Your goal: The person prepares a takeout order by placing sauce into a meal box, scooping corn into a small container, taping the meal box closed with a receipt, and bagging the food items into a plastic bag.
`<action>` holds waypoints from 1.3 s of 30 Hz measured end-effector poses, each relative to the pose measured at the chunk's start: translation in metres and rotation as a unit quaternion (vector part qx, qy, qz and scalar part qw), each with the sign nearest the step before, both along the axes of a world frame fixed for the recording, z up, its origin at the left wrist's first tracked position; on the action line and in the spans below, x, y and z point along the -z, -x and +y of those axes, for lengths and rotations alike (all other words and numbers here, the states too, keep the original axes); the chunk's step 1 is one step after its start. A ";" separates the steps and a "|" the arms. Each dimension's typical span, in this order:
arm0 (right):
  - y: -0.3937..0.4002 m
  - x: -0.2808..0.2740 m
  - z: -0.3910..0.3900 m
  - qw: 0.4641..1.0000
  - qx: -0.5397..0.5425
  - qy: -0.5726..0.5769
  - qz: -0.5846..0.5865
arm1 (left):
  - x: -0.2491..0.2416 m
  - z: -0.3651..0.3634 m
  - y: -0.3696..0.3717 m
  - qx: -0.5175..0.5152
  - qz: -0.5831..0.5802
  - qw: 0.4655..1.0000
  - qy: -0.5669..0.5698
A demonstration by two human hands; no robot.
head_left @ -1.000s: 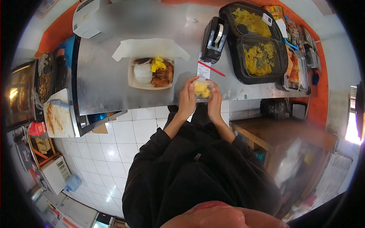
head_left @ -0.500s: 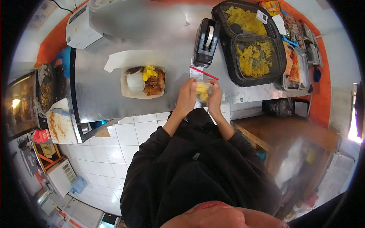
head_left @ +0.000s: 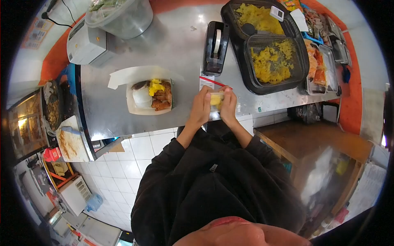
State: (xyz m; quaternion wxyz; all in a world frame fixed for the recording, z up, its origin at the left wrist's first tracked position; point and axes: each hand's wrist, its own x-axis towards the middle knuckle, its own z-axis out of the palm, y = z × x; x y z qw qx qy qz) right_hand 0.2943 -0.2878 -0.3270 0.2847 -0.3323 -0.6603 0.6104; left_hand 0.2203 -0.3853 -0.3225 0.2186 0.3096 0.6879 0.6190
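1. My left hand point(head_left: 200, 106) is closed around the left side of a small clear tub point(head_left: 216, 103), fingers curled against its wall
2. My right hand point(head_left: 228, 105) grips the same tub from the right, so the tub sits between my two hands, with yellow filling point(head_left: 216, 99) showing through it
3. I have the tub over the front part of the metal counter point(head_left: 184, 45), close to its edge; I cannot tell whether its base touches the surface
4. Just beyond my fingers a red pen point(head_left: 216, 82) lies slantwise across a printed slip point(head_left: 206, 85), its lower end near my right hand
5. Behind these stands a black tape dispenser point(head_left: 212, 59), with a white roll in it
6. To the left of my hands, well apart from them, an open paper box point(head_left: 143, 71) has its lid flap spread back; inside are white rice point(head_left: 141, 98), a bright yellow dollop point(head_left: 156, 87) and brown fried pieces point(head_left: 163, 99)
7. On my right, a large black case point(head_left: 255, 84) holds yellow crumbly food point(head_left: 271, 63) in two compartments, with a small white device point(head_left: 276, 13) on the far one
8. At the far left of the counter, a white machine point(head_left: 86, 44) stands beside a translucent bucket point(head_left: 133, 25)
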 end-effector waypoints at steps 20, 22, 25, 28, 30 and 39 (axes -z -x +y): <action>0.039 -0.038 -0.012 0.984 0.067 -0.166 -0.023 | 0.022 0.032 0.066 0.064 -0.297 0.944 0.126; 0.023 -0.042 -0.035 0.986 0.063 -0.152 -0.013 | 0.020 0.035 0.062 0.069 -0.293 0.946 0.118; 0.008 -0.025 -0.041 0.989 0.054 -0.133 -0.017 | 0.023 0.037 0.066 0.055 -0.368 0.918 0.139; 0.007 -0.010 -0.030 0.995 0.041 -0.079 -0.048 | 0.024 0.033 0.078 0.088 -0.365 0.915 0.149; 0.004 -0.006 -0.020 0.994 -0.003 0.002 -0.109 | 0.024 0.031 0.079 0.114 -0.361 0.912 0.158; 0.009 -0.002 0.053 0.993 -0.062 -0.034 -0.090 | -0.012 0.018 0.077 0.173 -0.222 0.948 0.146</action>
